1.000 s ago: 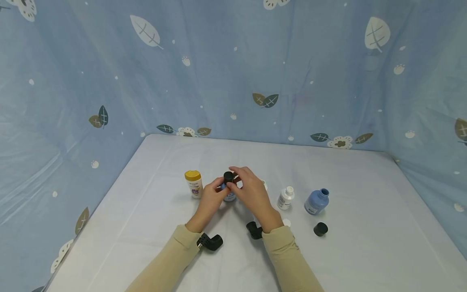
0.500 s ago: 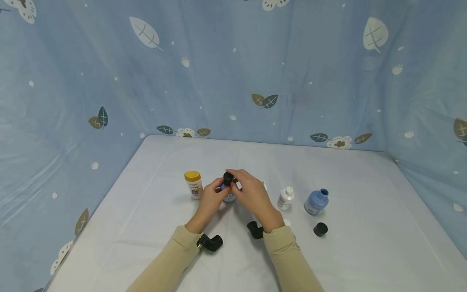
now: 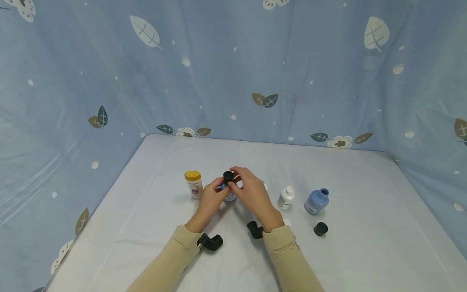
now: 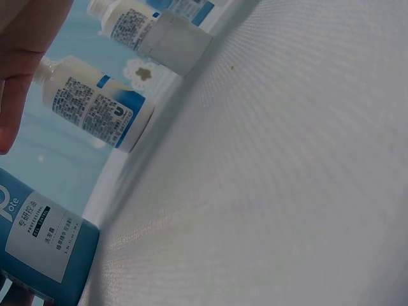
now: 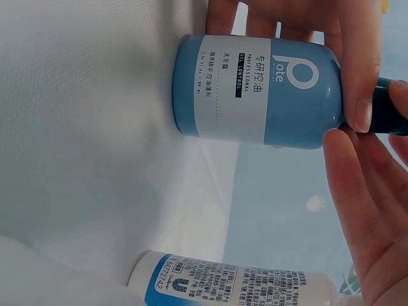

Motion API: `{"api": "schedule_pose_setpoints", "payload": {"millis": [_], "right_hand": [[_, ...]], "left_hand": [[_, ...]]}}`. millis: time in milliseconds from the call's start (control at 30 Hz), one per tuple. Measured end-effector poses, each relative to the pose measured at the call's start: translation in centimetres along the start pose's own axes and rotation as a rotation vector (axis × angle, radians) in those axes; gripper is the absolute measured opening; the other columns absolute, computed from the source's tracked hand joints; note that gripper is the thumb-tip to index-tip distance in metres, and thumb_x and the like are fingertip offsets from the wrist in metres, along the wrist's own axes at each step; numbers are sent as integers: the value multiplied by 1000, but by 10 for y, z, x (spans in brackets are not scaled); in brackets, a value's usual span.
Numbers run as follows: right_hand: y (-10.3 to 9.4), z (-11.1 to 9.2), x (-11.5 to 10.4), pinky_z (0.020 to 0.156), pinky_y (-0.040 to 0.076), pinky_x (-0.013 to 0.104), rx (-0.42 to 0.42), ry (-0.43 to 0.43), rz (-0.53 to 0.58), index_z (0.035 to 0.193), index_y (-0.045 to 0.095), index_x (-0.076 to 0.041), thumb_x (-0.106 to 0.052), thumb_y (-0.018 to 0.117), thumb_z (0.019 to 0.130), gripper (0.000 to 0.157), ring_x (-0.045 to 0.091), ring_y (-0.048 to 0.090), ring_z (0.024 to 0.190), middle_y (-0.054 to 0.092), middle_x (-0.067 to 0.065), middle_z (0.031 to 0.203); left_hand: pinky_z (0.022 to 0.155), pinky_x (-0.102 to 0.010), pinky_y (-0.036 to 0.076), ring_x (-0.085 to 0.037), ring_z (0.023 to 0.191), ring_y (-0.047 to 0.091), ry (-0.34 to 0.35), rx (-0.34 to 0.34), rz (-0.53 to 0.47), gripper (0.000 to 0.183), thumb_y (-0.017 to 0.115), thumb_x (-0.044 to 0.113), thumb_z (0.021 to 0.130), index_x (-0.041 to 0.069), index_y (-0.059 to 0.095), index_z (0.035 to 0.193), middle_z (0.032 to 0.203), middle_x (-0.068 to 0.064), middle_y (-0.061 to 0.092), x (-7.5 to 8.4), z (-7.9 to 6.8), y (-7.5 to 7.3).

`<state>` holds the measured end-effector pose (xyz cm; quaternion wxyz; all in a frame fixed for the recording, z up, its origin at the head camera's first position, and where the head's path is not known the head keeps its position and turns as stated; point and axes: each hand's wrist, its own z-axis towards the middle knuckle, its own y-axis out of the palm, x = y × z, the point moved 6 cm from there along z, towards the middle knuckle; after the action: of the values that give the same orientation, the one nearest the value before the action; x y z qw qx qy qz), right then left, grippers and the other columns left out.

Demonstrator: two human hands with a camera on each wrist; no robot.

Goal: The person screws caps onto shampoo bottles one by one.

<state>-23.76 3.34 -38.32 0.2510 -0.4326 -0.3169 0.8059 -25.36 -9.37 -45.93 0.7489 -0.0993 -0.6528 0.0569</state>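
Note:
A blue bottle [image 3: 230, 197] with a white label stands upright on the table. My left hand [image 3: 209, 199] grips its upper part, with the thumb at the shoulder in the right wrist view. On the bottle's neck is a black cap [image 3: 228, 177], and my right hand [image 3: 252, 192] pinches it between thumb and fingers. The same bottle [image 5: 255, 89] and cap [image 5: 387, 105] fill the upper part of the right wrist view. Its lower body [image 4: 44, 248] shows at the lower left of the left wrist view.
To the left stands a yellow-capped bottle [image 3: 194, 186]. On the right are a white bottle [image 3: 285, 198], an open blue bottle [image 3: 316, 202] and a loose black cap [image 3: 320, 229]. Another white bottle [image 3: 264, 185] and a white cap [image 3: 287, 222] are partly behind the right hand and arm.
My right fingers swung round the black cap to the left, then back to the right. The left hand and the blue bottle have stayed in place.

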Motion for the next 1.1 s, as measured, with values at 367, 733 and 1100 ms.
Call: {"api": "schedule_pose_setpoints", "payload": {"millis": [367,733,1100], "right_hand": [[-1,-2,-4,58,42,22,3,-54,-57,128,49,-18,-17,61,84,46,8,56,77,57,-4,108],[2,-4,-3,66,47,22,-37,-60,-30,127,50,-21,-17,55,88,39,9,56,95,56,-5,117],[1,-1,0,64,47,22,-25,-15,-18,123,52,-18,-23,60,86,38,11,58,89,57,-3,111]], "left_hand": [[70,-31,48,-21,93,59,17,-14,19,31,61,24,85,13,61,114,111,-6,60,14,-5,0],[70,-31,48,-18,95,58,0,-13,-4,30,60,27,85,21,61,114,112,0,60,-1,-2,1],[78,-33,47,-14,99,56,37,-6,27,32,60,29,84,22,61,115,113,3,59,1,1,0]]}}
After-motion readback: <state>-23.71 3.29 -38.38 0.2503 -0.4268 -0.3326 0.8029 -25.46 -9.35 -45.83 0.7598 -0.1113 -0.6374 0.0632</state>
